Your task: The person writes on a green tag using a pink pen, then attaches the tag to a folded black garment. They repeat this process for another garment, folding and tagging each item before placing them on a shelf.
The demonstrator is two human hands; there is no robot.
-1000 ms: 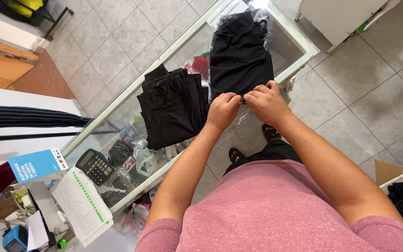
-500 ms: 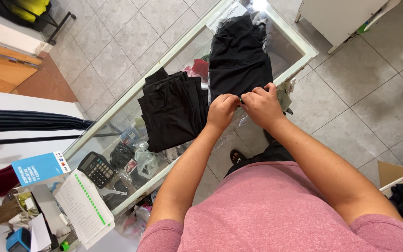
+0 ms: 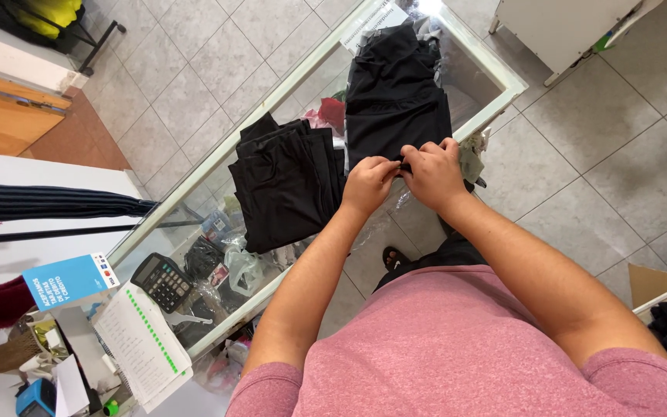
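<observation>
1. Hardly anything has shifted since the earlier frames: both hands stay together at the near edge of the flat black fabric garment (image 3: 395,100), with only small changes in how the fingers are bunched.
2. Left hand (image 3: 368,184) is curled nearly shut, its fingertips pinching the garment's near hem beside the other hand.
3. Right hand (image 3: 430,171) is likewise curled, thumb and fingers closed on the same hem; the two hands touch at the knuckles.
4. So small a change suggests fine finger work on the hem, judged from the pinch alone; what sits between the fingertips is too small to tell.
5. That garment lies spread just beyond the hands on the glass-topped white-framed counter (image 3: 503,77).
6. Off to the left hand's side, near but not touching it, rests a folded stack of black clothes (image 3: 287,181).
7. Further along to the left, well apart from both hands, sit a dark desk calculator (image 3: 161,281), a lined paper notebook (image 3: 139,347) and a blue card sign (image 3: 67,279).
</observation>
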